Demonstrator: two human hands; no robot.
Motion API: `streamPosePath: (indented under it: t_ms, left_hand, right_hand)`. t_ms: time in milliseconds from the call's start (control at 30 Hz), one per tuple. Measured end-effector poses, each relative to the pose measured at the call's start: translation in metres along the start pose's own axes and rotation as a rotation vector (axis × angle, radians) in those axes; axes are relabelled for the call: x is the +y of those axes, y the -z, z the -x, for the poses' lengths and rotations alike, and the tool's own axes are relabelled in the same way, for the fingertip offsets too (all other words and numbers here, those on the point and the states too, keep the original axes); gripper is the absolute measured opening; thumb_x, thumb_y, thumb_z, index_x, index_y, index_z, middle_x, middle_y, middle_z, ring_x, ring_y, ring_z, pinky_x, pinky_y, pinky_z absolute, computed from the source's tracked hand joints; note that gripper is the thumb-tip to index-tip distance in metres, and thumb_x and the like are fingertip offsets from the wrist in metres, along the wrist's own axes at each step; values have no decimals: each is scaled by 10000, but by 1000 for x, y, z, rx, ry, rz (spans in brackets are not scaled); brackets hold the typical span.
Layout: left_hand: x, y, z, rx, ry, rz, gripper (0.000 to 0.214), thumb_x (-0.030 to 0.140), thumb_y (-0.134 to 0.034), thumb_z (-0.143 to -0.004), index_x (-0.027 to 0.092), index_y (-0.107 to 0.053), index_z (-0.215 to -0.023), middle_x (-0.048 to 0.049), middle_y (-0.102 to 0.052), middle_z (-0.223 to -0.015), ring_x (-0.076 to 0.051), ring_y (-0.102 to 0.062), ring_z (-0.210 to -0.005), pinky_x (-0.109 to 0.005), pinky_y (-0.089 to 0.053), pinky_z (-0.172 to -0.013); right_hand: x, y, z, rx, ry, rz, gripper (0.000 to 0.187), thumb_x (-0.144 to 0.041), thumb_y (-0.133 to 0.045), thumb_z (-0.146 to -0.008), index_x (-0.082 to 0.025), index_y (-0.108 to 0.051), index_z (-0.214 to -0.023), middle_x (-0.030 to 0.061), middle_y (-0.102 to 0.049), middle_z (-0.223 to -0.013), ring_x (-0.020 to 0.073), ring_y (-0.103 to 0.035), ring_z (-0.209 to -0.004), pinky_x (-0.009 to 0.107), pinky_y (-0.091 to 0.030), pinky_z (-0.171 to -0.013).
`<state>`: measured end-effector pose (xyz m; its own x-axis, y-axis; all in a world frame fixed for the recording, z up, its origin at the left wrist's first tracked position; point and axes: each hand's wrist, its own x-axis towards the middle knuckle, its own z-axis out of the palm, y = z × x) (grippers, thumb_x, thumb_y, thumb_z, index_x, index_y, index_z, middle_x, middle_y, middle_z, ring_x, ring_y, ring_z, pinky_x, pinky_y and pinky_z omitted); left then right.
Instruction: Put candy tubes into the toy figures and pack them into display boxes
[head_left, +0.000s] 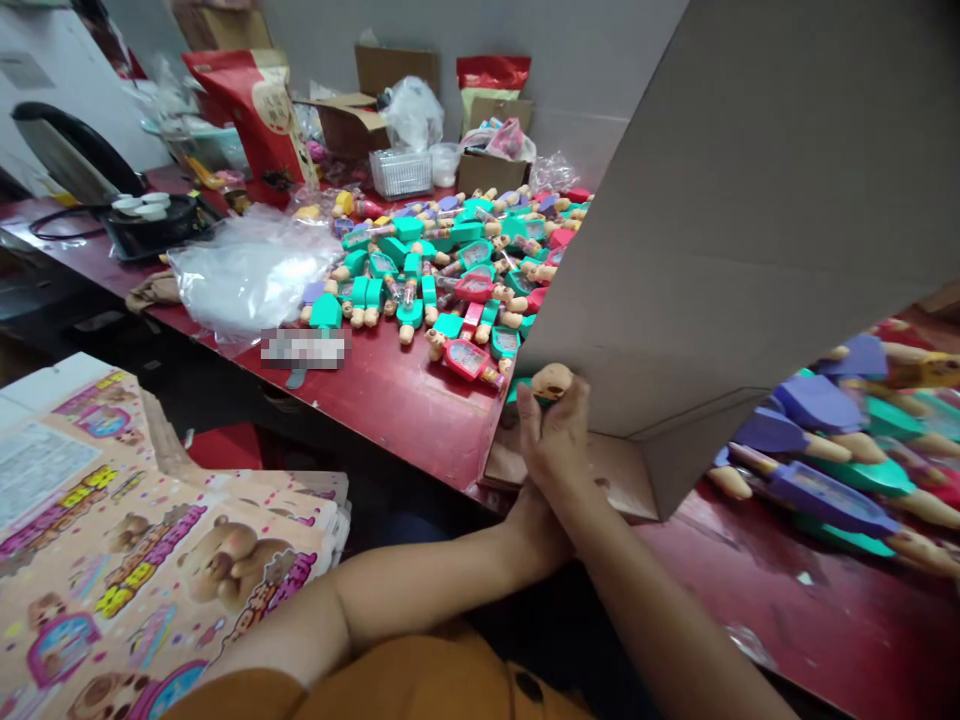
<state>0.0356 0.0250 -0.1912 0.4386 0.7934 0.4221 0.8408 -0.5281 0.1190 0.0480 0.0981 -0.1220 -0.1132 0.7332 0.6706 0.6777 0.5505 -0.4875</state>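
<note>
A teal toy with a tan bear head (553,381) is between the thumb and fingers of my right hand (561,432), at the lower left corner of a large open cardboard box (720,240). The box stands tilted on the red table and rises to the upper right. My left hand (536,530) lies below and behind my right wrist, close to the box's lower edge. Its fingers are hidden, so I cannot tell whether it grips the box. Many similar toys in teal, red and purple lie in a pile (420,270) left of the box.
More toys (832,450) lie right of the box. Printed flat cartons with bear pictures (165,560) are stacked at lower left. A clear plastic bag (255,270), a kettle (75,160), a red pouch (259,120) and small boxes stand along the table's back and left.
</note>
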Motion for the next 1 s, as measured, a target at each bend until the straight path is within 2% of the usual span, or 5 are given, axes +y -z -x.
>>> streamPosePath:
  t_ms: [533,633,667,767,1000]
  left_hand:
    - [-10,11,21,4,-82,159,322,94,-426,-853,178,-587,-1120,-53,-642,-1105,-158,-583,-1039,-242,-460,-921]
    - [-54,36,36,109,105,262,217,133,-467,-848,270,-636,-828,63,-674,-796,-72,-623,-797,-161,-469,-835]
    - [-75,46,36,184,396,290,179,152,-485,-841,240,-623,-769,46,-659,-744,-84,-618,-760,-186,-476,-820]
    - [-143,62,18,272,767,175,224,129,-473,-825,115,-557,-1033,-135,-620,-1007,-222,-584,-967,-421,-436,-898]
    - [-217,47,-34,320,903,190,200,180,-559,-810,112,-561,-998,-51,-621,-872,-154,-597,-767,-323,-486,-727]
  right_hand:
    - [13,3,15,2,54,113,354,-411,-373,-892,-127,-380,-1103,132,-448,-962,262,-451,-869,490,-408,-765]
    - [30,26,37,74,48,31,405,-356,-472,-852,-227,-310,-1200,96,-410,-983,255,-460,-847,433,-431,-714]
    - [35,32,45,86,28,12,431,-325,-507,-834,-265,-304,-1209,93,-405,-981,260,-461,-830,431,-430,-695]
    - [44,43,63,72,-2,-25,451,-272,-560,-799,-327,-336,-1186,82,-417,-916,286,-462,-775,467,-417,-658]
    - [41,39,74,6,110,-69,386,-270,-513,-811,-317,-355,-1160,77,-463,-942,315,-505,-842,515,-469,-653]
